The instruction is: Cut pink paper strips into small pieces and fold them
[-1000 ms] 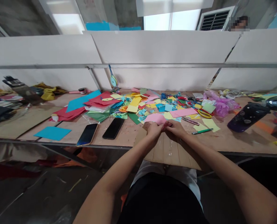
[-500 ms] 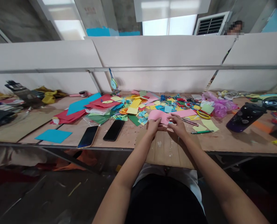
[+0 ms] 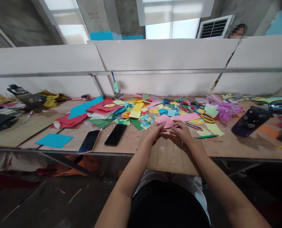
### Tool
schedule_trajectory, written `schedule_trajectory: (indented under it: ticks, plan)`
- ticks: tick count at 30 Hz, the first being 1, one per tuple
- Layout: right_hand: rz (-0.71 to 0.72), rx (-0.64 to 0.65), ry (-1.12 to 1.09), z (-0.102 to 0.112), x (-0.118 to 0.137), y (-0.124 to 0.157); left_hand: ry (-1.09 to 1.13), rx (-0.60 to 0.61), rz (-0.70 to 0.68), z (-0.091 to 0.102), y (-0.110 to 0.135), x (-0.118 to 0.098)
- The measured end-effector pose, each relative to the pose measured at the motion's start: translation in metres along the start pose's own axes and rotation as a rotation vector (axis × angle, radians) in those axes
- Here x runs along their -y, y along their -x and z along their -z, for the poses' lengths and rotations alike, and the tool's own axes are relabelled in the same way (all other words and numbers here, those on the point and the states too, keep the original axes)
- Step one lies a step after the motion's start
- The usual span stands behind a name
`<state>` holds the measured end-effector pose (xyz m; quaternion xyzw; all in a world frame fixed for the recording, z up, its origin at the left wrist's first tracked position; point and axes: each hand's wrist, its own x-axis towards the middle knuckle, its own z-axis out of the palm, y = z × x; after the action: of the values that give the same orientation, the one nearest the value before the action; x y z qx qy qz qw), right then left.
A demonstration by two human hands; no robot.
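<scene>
While both hands meet over the cardboard sheet (image 3: pixel 171 155), the left hand (image 3: pixel 156 129) and right hand (image 3: pixel 182 130) pinch a pink paper (image 3: pixel 164 121) between their fingertips. It sits just above the table (image 3: pixel 238 144), near two phones (image 3: pixel 114 134) and scattered paper scraps (image 3: pixel 141 109).

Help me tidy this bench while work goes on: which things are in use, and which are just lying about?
In use: pink paper, held by left hand and right hand; cardboard sheet beneath them.
Lying about: two phones, blue sheet, yellow scissors, green pen, dark bottle, paper scraps.
</scene>
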<state>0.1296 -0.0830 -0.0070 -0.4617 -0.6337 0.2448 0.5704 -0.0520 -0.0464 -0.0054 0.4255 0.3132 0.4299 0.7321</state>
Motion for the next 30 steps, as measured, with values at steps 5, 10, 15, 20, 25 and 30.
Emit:
schedule_trajectory:
  ticks: [5, 10, 15, 20, 25, 30]
  plan:
    - [-0.088, -0.052, -0.055, 0.000, -0.001, 0.000, -0.055, 0.072, -0.031, 0.003, 0.002, 0.002]
    - [-0.125, -0.095, -0.023, 0.001, 0.007, 0.002, -0.170, 0.062, -0.044, 0.001, 0.004, 0.000]
    - [-0.118, -0.126, 0.018, 0.001, 0.015, 0.003, -0.182, 0.033, -0.049, -0.006, 0.012, -0.006]
    - [-0.104, -0.128, 0.022, 0.000, 0.018, 0.004, -0.283, 0.022, -0.103, -0.008, 0.014, -0.005]
    - [-0.118, -0.129, -0.033, -0.002, 0.012, 0.004, -0.277, -0.012, -0.173, -0.011, 0.011, -0.001]
    - [-0.131, -0.150, -0.129, -0.003, 0.003, 0.002, -0.242, -0.061, -0.197, -0.013, 0.009, -0.001]
